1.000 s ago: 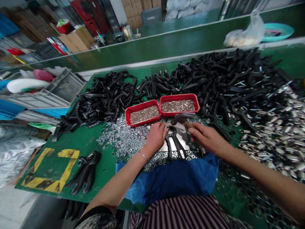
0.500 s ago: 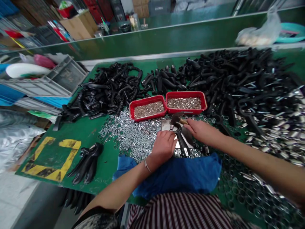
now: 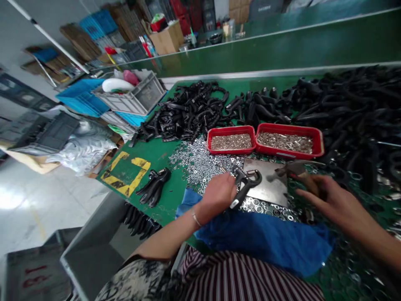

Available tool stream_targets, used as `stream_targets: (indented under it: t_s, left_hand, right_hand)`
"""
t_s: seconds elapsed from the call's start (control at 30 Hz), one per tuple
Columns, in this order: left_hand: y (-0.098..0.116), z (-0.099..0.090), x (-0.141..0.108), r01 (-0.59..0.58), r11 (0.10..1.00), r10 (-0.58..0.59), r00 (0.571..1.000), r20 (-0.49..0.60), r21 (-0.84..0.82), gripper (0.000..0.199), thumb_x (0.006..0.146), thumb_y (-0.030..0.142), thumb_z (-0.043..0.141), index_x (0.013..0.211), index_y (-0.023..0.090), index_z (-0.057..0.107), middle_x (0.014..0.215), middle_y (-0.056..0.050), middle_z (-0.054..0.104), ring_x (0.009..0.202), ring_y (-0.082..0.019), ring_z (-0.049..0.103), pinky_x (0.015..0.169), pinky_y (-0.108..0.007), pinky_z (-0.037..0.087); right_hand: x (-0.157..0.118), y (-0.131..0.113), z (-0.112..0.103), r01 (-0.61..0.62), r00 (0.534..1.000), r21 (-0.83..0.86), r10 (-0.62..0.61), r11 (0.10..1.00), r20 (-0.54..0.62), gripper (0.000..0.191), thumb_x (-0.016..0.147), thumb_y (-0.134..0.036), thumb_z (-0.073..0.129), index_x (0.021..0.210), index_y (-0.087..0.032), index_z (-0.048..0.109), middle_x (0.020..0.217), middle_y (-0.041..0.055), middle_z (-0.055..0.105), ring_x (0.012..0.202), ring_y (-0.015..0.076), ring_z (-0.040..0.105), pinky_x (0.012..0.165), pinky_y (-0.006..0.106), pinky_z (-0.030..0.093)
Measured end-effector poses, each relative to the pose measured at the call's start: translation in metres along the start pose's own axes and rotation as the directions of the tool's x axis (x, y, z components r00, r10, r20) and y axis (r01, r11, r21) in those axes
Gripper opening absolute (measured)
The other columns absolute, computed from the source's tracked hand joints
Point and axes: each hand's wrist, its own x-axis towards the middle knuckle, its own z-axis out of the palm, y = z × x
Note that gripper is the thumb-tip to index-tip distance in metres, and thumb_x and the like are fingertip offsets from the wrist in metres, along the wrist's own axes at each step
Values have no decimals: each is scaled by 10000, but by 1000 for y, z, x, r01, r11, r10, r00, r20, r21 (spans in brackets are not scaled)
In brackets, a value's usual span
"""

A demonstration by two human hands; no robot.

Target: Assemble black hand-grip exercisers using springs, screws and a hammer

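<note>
My left hand is closed around a black plastic handle part with a looped end and a small metal piece at its head. It holds the part just over the left edge of a flat metal plate. In my right hand is a hammer, gripped by its wooden handle; its head, blurred, is over the plate's right side. Small metal rings and nuts are heaped left of the plate. A blue cloth lies along the table's front edge.
Two red trays of tiny metal pieces stand behind the plate. Piles of black parts cover the table's back and right. Several finished-looking black handles lie near yellow tape. A grey crate stands at the left.
My left hand has lifted the black part and shifted it left off the plate's middle. The hammer has moved right, away from the part. The view has turned left.
</note>
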Motion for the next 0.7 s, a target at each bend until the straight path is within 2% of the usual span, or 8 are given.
stream_targets:
  t_s: [0.1, 0.2, 0.27, 0.37, 0.43, 0.53, 0.6, 0.7]
  left_hand:
    - [-80, -42, -49, 163, 985, -158, 983, -90, 49, 243, 990, 293, 477, 1106, 174, 654, 978, -94, 670, 947, -255, 631, 872, -389, 507]
    - [-164, -69, -106, 398, 907, -381, 915, -131, 140, 307, 986, 336, 456, 1099, 151, 674, 1006, -123, 680, 969, -283, 636, 901, -408, 505]
    - [-206, -75, -136, 515, 838, -501, 857, -122, 181, 339, 980, 336, 433, 1104, 142, 682, 1042, -137, 683, 1012, -292, 637, 931, -400, 497]
    - [-240, -74, -154, 582, 792, -595, 804, 19, 187, 379, 976, 337, 411, 1138, 136, 688, 1104, -147, 692, 1055, -290, 645, 946, -374, 493]
    - [-248, -75, -144, 579, 791, -601, 796, 73, 200, 428, 984, 391, 403, 1181, 130, 679, 1131, -155, 696, 1036, -293, 656, 928, -375, 498]
    - [-255, -80, -101, 513, 837, -517, 855, -32, 189, 476, 998, 462, 391, 1239, 144, 651, 1182, -141, 690, 1020, -271, 654, 936, -363, 487]
    - [-263, -78, -59, 444, 883, -440, 896, -66, 153, 420, 1006, 414, 399, 1245, 165, 637, 1227, -101, 679, 1034, -226, 642, 952, -326, 470]
    - [-279, -60, 8, 406, 901, -409, 912, -13, 150, 313, 968, 282, 454, 1168, 116, 630, 1153, -91, 695, 991, -214, 635, 929, -339, 463]
  right_hand:
    - [-21, 41, -4, -19, 1000, -88, 17, 996, -19, 471, 774, -689, 622, 1181, -453, 594, 908, 135, 727, 762, 443, 695, 635, 607, 514]
    - [-42, 75, 0, 148, 989, -78, -146, 986, 31, 506, 768, -640, 613, 1267, -643, 526, 1064, 122, 735, 890, 484, 699, 705, 667, 517]
    - [-49, 80, 6, 312, 947, -93, -302, 945, 107, 583, 781, -566, 622, 1340, -664, 487, 1175, 132, 704, 1047, 482, 668, 836, 658, 524]
    - [-51, 65, 20, 469, 862, -92, -432, 879, 266, 660, 808, -502, 627, 1429, -624, 439, 1198, 140, 684, 1132, 453, 639, 896, 595, 558]
    - [-50, 50, 29, 519, 821, -105, -460, 849, 339, 652, 840, -487, 625, 1458, -586, 442, 1180, 125, 686, 1086, 421, 661, 870, 565, 589]
    - [-50, 30, 38, 552, 797, -145, -469, 821, 382, 585, 905, -448, 624, 1474, -492, 493, 1129, 99, 684, 1000, 335, 673, 870, 523, 594]
    - [-54, 16, 37, 546, 806, -168, -460, 821, 372, 525, 938, -434, 612, 1459, -406, 545, 1128, 104, 671, 1010, 300, 648, 897, 498, 571]
    - [-59, -2, 24, 497, 852, -207, -428, 843, 301, 455, 985, -410, 551, 1429, -314, 584, 1179, 128, 648, 1084, 293, 599, 959, 498, 520]
